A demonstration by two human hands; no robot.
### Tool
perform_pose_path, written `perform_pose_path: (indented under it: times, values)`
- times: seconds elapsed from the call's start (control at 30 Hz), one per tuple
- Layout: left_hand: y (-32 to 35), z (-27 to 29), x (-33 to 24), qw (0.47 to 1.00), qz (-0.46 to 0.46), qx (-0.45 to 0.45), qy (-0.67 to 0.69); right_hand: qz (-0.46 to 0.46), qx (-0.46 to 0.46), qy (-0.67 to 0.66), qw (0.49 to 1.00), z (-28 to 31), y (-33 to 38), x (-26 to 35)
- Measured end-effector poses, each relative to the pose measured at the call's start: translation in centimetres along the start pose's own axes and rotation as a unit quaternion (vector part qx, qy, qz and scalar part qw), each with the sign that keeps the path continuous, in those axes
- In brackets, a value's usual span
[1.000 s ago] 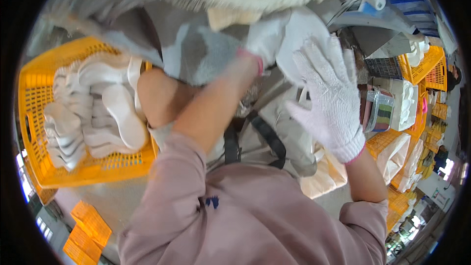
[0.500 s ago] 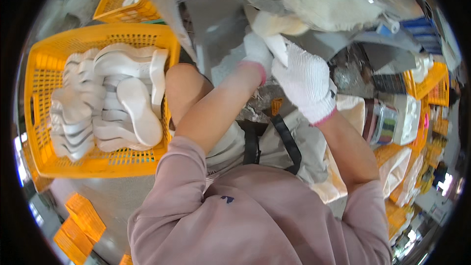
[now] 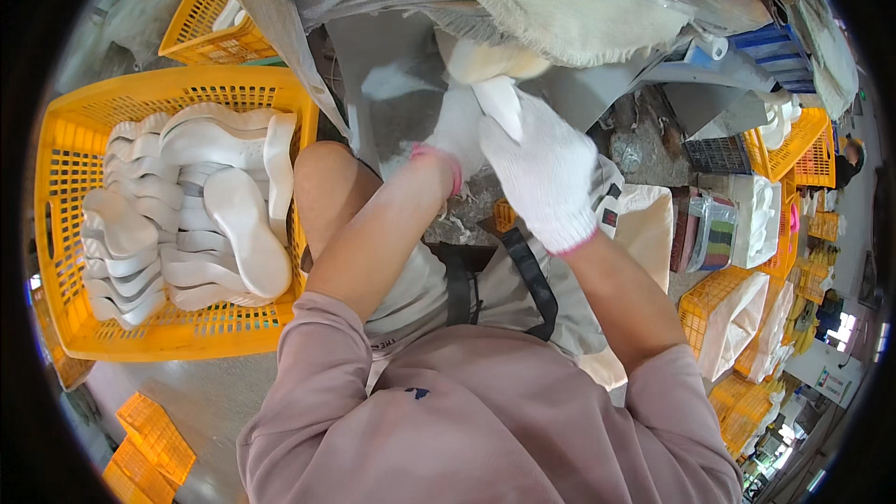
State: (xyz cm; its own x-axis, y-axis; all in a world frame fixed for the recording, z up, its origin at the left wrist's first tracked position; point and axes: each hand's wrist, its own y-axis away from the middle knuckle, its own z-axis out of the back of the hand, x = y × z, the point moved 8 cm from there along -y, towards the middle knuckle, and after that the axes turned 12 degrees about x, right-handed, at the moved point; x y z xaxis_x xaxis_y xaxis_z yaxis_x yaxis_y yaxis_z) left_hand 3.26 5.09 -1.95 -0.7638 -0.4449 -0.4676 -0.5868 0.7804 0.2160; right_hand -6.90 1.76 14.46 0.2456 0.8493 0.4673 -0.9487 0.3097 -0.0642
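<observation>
A white shoe sole (image 3: 501, 105) is held between my two hands, its far end against a round cream buffing wheel (image 3: 495, 63) under a plastic-and-cloth cover. My left hand (image 3: 459, 123), in a white knit glove with a pink cuff, is closed at the sole's left side, its fingers partly hidden. From the right, my gloved right hand (image 3: 551, 163) grips the sole's near end. The wheel's upper part is hidden by frayed cloth (image 3: 588, 23).
An orange crate (image 3: 177, 341) of stacked white soles (image 3: 247, 233) stands at my left, beside my bare knee (image 3: 336, 191). A cream cloth bag (image 3: 644, 233) and a clear bag of striped material (image 3: 705, 229) lie right. More orange crates (image 3: 709, 308) line the right side.
The whole view has shifted slightly. My right hand has turned and sits lower around the sole; both hands stay at the wheel with the sole between them.
</observation>
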Motion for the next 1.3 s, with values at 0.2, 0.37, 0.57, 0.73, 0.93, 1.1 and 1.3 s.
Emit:
perform_pose_path:
  times: [0.2, 0.37, 0.57, 0.73, 0.93, 1.1, 1.3]
  values:
    - [-0.7, 0.5, 0.3, 0.966, -0.072, 0.055, -0.243, 0.050, -0.097, 0.018, 0.994, 1.1, -1.0, 1.5]
    - [-0.5, 2.7, -0.3, 0.872, -0.150, -0.119, -0.451, -0.109, 0.016, -0.009, 0.994, -1.7, -3.7, -0.3]
    - [1.6, -1.9, -1.5, 0.736, -0.125, -0.044, -0.664, -0.008, -0.129, -0.117, 0.985, 0.4, 0.5, 0.2]
    - [2.6, -3.9, -4.0, 0.866, -0.283, -0.042, -0.410, -0.020, 0.051, -0.040, 0.998, 0.4, -3.9, 1.8]
    - [-0.6, -1.7, 2.7, 0.993, 0.080, 0.012, 0.085, -0.025, 0.250, -0.103, 0.962, 1.5, 1.1, 2.5]
    - [-0.2, -2.5, -0.4, 0.993, -0.003, 0.005, 0.116, 0.121, 0.288, -0.194, 0.930, -0.2, -0.9, 2.5]
    - [4.0, -3.7, 5.1, 0.957, 0.063, 0.077, 0.271, -0.003, 0.213, -0.086, 0.973, 2.6, 7.6, 3.3]
